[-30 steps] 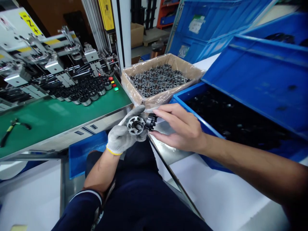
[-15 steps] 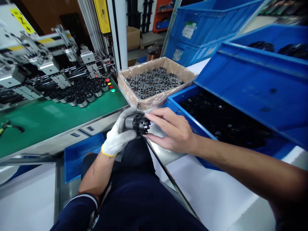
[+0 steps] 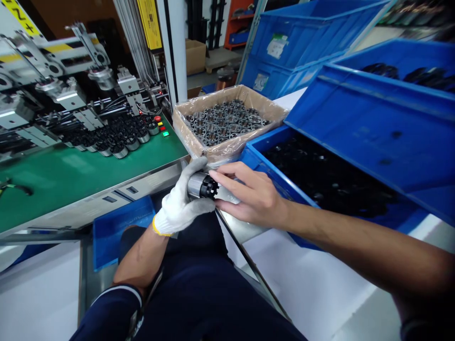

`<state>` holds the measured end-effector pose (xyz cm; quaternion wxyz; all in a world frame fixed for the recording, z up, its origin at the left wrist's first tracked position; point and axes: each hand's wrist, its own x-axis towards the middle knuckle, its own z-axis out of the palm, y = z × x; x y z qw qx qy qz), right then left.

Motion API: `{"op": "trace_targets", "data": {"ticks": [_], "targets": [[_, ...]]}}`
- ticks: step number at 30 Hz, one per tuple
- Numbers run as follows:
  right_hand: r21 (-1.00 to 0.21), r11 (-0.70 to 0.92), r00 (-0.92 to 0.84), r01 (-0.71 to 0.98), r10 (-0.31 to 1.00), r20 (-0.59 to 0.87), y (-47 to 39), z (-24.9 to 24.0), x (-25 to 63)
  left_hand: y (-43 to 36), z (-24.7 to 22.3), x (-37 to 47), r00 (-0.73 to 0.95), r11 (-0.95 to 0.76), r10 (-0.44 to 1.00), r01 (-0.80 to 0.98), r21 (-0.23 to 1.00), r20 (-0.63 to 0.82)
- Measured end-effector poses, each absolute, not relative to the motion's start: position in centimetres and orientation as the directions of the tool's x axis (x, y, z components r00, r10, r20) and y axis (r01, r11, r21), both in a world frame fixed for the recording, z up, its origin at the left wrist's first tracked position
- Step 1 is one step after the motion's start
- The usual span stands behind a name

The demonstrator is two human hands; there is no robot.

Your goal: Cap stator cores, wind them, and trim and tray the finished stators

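Observation:
A metal cylinder with a black toothed end (image 3: 199, 185) lies on its side between my hands, teeth facing right. My left hand (image 3: 183, 203), in a white glove with a yellow cuff, is wrapped round its metal body. The bare fingers of my right hand (image 3: 254, 194) are at the black end, thumb below and fingers above, their tips touching or very near it. Behind my hands, a plastic-lined cardboard box (image 3: 227, 148) holds metal rings. Black parts (image 3: 327, 175) fill the blue bin to the right.
On the green bench (image 3: 71, 177) at left stand several similar assembled cylinders (image 3: 119, 150), beside a machine (image 3: 71, 97) and pliers (image 3: 16, 186). Blue crates (image 3: 295, 42) are stacked at the back. A tilted blue bin (image 3: 377, 128) overhangs the right side.
The cylinder has turned slightly in my left glove, showing more of its shiny side. My left hand's thumb has shifted right along it. Machine parts at left have moved a little.

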<state>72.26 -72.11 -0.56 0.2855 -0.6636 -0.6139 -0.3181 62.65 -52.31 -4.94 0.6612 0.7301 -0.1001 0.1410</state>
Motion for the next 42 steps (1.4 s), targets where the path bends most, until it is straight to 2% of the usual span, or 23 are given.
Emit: {"op": "trace_targets", "data": {"ticks": [3, 5, 7, 11, 15, 17, 23, 27, 32, 36, 42], "targets": [[-0.04, -0.105, 0.099, 0.994, 0.661, 0.744, -72.2, -0.6, 72.3, -52.2, -4.5, 62.7, 0.955, -0.154, 0.039, -0.286, 0.946, 0.295], [-0.021, -0.116, 0.094, 0.993, 0.67, 0.737, -72.3, -0.5, 72.3, -52.2, -4.2, 62.7, 0.962, -0.164, 0.038, -0.262, 0.951, 0.271], [0.004, -0.122, 0.079, 0.993, 0.673, 0.735, -72.3, -0.5, 72.2, -52.3, -4.0, 62.7, 0.963, -0.144, 0.03, -0.26, 0.955, 0.267], [-0.071, -0.146, 0.152, 0.987, 0.668, 0.729, -72.2, -0.8, 71.8, -52.9, -4.0, 62.8, 0.967, -0.054, 0.046, -0.249, 0.967, 0.251], [0.085, -0.173, 0.046, 0.981, 0.638, 0.769, -72.0, -1.1, 71.4, -53.7, -3.9, 62.9, 0.965, -0.045, 0.115, -0.23, 0.972, 0.234], [0.125, -0.177, 0.016, 0.976, 0.637, 0.771, -72.0, -1.1, 71.4, -53.9, -3.7, 63.0, 0.961, -0.079, 0.139, -0.228, 0.97, 0.237], [0.154, -0.143, 0.0, 0.978, 0.731, 0.682, -72.3, 0.2, 72.4, -53.3, -2.7, 62.8, 0.976, -0.194, 0.168, -0.108, 0.975, 0.141], [0.233, -0.037, -0.142, 0.972, 0.695, 0.704, -72.3, 0.2, 72.8, -53.1, -2.5, 62.8, 0.996, -0.255, 0.067, -0.047, 0.966, 0.066], [0.242, 0.073, -0.226, 0.967, 0.678, 0.699, -72.3, -0.4, 72.3, -53.5, -2.2, 62.2, 0.998, -0.233, -0.037, -0.051, 0.971, 0.044], [0.238, 0.067, -0.222, 0.969, 0.657, 0.721, -72.3, -0.6, 71.6, -53.6, -1.7, 61.0, 0.998, -0.305, -0.032, 0.042, 0.952, -0.055], [0.301, 0.049, -0.255, 0.952, 0.671, 0.697, -72.0, -0.8, 71.6, -53.4, -2.2, 60.8, 0.998, -0.319, 0.02, 0.066, 0.945, -0.063]]}}
